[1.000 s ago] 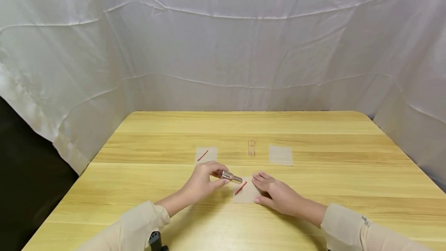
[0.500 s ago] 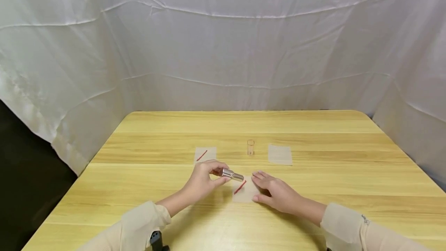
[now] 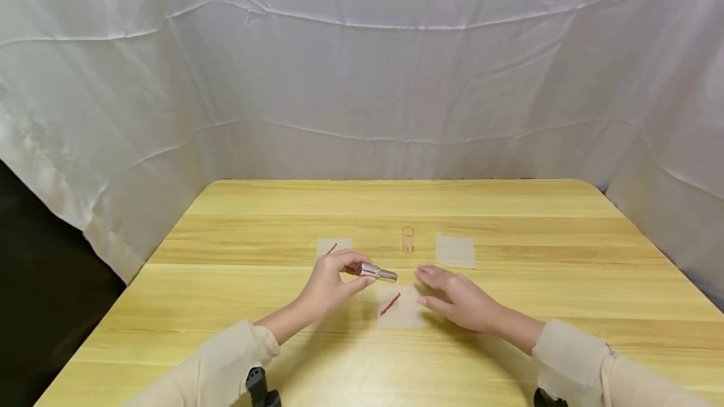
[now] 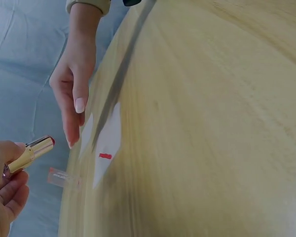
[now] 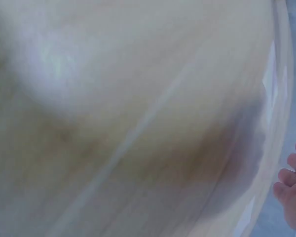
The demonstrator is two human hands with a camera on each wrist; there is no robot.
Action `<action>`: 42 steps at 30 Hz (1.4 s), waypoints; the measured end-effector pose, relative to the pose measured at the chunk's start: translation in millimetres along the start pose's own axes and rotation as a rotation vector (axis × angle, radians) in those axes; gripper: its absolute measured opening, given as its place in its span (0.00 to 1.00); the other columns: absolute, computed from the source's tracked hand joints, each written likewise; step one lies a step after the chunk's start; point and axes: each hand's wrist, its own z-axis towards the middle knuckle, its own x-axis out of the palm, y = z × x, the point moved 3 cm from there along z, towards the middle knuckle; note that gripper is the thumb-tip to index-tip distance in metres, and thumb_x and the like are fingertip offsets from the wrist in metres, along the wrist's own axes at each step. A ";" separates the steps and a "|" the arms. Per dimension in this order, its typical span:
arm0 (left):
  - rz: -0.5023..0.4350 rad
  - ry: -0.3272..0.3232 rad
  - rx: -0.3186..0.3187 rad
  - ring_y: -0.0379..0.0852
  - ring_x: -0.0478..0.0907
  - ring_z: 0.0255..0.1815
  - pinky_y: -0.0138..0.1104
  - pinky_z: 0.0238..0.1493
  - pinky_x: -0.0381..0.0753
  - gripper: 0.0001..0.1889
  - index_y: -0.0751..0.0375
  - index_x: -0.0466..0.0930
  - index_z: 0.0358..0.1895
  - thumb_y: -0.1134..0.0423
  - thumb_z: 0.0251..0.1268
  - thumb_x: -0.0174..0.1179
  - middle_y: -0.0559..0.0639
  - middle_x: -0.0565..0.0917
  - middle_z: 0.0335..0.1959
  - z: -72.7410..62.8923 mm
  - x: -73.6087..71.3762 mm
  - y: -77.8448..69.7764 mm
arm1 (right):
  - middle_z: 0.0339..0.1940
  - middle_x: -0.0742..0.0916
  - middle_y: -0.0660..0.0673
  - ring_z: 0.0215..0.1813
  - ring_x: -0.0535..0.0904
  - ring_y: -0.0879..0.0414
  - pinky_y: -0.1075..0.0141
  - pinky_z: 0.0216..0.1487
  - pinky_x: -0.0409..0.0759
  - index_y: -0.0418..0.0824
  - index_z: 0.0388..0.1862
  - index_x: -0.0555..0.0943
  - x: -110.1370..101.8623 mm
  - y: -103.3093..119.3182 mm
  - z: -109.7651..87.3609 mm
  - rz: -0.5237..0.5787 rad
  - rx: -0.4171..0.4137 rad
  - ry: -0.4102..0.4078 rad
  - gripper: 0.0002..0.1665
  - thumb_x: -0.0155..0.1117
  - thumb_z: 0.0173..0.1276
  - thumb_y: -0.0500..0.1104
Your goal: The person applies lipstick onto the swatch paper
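Note:
My left hand [image 3: 330, 282] pinches a lipstick [image 3: 379, 272] with a shiny gold-silver tube, held tilted above the table. Its red tip [image 4: 51, 140] shows in the left wrist view. Below it lies a square of pale paper [image 3: 404, 316] bearing a slanted red stroke [image 3: 390, 304]. My right hand [image 3: 462, 299] hovers just right of that paper, fingers extended and holding nothing. In the right wrist view only some of its fingers [image 5: 295, 163] show, at the right edge. A clear cap [image 3: 408, 240] stands upright farther back.
Another paper square [image 3: 344, 244] with a red stroke lies behind my left hand, which partly hides it. A third, unmarked paper square [image 3: 455, 252] sits back right. The wooden table [image 3: 537, 206] ends at a grey-white curtain [image 3: 396, 80].
Both hands have risen slightly and moved away from me. My right hand has lifted off the near paper, and the lipstick has moved back from the red stroke.

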 end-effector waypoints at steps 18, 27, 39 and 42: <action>0.049 -0.026 0.037 0.44 0.81 0.33 0.35 0.39 0.83 0.11 0.64 0.83 0.39 0.66 0.50 0.68 0.52 0.85 0.33 15.9 6.5 -7.8 | 0.59 0.77 0.30 0.61 0.72 0.36 0.45 0.58 0.72 0.28 0.59 0.72 -44.6 -27.6 3.2 -0.145 -0.041 -0.194 0.32 0.68 0.58 0.41; 0.005 -0.025 0.084 0.46 0.81 0.33 0.35 0.38 0.84 0.11 0.68 0.82 0.39 0.68 0.51 0.68 0.55 0.85 0.34 28.7 21.1 -12.6 | 0.62 0.73 0.27 0.63 0.68 0.32 0.42 0.60 0.69 0.27 0.60 0.71 -52.5 -51.2 5.2 -0.152 0.038 -0.169 0.33 0.67 0.59 0.42; 0.024 -0.006 0.083 0.43 0.79 0.33 0.32 0.37 0.83 0.11 0.65 0.83 0.40 0.66 0.53 0.67 0.54 0.85 0.33 52.5 43.7 -21.0 | 0.61 0.74 0.27 0.62 0.68 0.32 0.42 0.61 0.67 0.25 0.59 0.71 -53.3 -73.3 12.7 -0.192 0.044 -0.200 0.34 0.68 0.58 0.44; 0.037 -0.005 0.110 0.45 0.79 0.33 0.32 0.37 0.83 0.10 0.66 0.82 0.39 0.66 0.54 0.66 0.54 0.84 0.32 59.7 48.7 -23.4 | 0.61 0.73 0.27 0.63 0.68 0.32 0.42 0.62 0.67 0.25 0.59 0.70 -53.0 -78.9 14.2 -0.198 0.075 -0.195 0.35 0.67 0.59 0.45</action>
